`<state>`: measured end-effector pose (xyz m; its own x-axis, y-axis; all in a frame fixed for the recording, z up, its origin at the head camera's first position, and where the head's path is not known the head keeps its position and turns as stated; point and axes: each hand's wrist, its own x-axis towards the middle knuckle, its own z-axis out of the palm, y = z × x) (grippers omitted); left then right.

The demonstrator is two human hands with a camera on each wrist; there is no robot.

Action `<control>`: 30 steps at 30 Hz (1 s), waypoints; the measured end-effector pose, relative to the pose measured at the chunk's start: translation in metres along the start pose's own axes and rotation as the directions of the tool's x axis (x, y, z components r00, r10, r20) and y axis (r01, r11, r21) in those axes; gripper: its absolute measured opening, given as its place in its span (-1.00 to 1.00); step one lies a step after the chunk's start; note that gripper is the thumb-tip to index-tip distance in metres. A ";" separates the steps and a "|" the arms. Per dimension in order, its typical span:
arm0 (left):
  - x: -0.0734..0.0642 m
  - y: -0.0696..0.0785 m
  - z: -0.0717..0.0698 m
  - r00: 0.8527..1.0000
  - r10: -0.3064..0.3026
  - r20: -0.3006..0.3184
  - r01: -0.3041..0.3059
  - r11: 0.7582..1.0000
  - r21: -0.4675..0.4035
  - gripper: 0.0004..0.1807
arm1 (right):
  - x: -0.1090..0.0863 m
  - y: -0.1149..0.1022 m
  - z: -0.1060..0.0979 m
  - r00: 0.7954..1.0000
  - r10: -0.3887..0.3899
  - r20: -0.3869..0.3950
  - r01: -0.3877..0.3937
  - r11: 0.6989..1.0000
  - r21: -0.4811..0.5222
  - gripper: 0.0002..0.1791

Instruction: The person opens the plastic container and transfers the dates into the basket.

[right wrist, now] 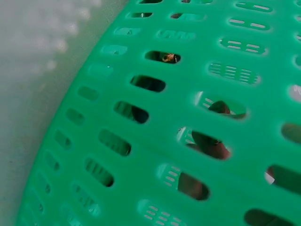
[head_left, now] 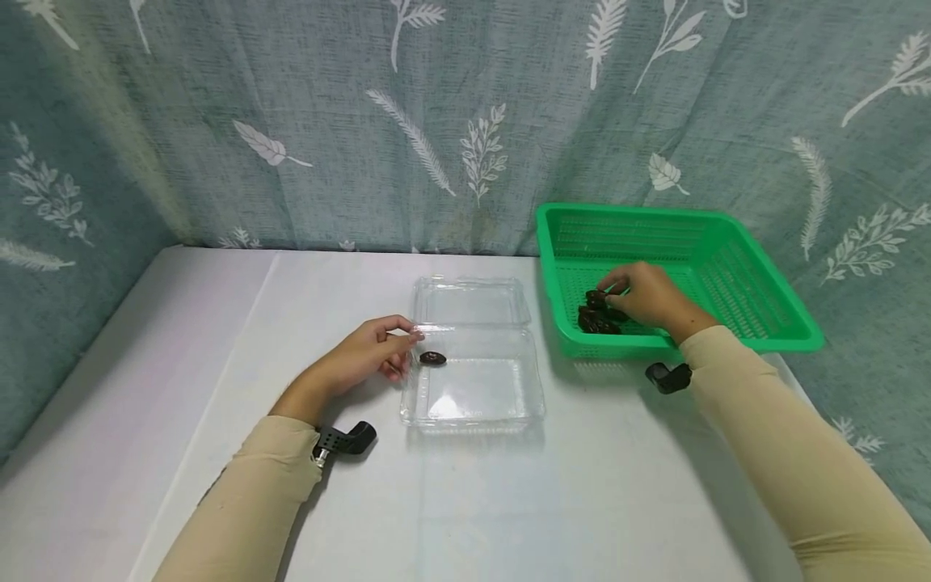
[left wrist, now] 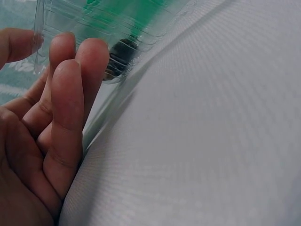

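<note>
A clear plastic clamshell box (head_left: pixel 473 412) lies with its lid folded back on the white table. One dark brown date (head_left: pixel 432 359) sits in the box near its left wall; it shows blurred through the plastic in the left wrist view. The left hand (head_left: pixel 371 352) pinches the box's left edge near the hinge with its fingertips. Inside the green basket (head_left: pixel 742 346), the right hand (head_left: pixel 647 299) reaches to a small heap of dates (head_left: pixel 598 323) and pinches one date (head_left: pixel 596 298) at its top. In the right wrist view, the basket wall covers most of that hand.
The basket stands at the table's back right, close to a grey-green leaf-patterned curtain (head_left: pixel 327 121). Its slotted side wall (right wrist: pixel 174 132) fills much of the right wrist view. White cloth (head_left: pixel 349 517) covers the table.
</note>
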<state>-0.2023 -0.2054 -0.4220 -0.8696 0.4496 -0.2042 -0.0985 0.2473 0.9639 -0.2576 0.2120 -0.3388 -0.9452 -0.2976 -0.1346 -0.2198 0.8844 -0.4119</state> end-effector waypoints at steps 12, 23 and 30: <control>0.001 0.000 -0.001 1.000 0.004 0.009 -0.005 1.000 0.012 -0.62 | -0.014 -0.027 0.001 0.959 -0.141 -0.245 0.151 0.988 0.023 -0.72; -0.001 -0.003 0.002 1.000 0.001 0.009 -0.001 1.000 0.002 -0.64 | -0.035 -0.128 0.061 0.829 -0.490 -0.271 0.541 0.825 0.163 -0.82; -0.001 -0.001 0.002 1.000 0.013 -0.007 -0.013 1.000 0.005 -0.65 | -0.023 -0.151 0.101 0.903 -0.430 -0.015 0.426 0.889 0.167 -0.72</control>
<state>-0.2008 -0.2044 -0.4230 -0.8742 0.4466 -0.1908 -0.0849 0.2463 0.9655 -0.1786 0.0483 -0.3649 -0.7623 -0.6436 0.0688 -0.5579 0.5995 -0.5739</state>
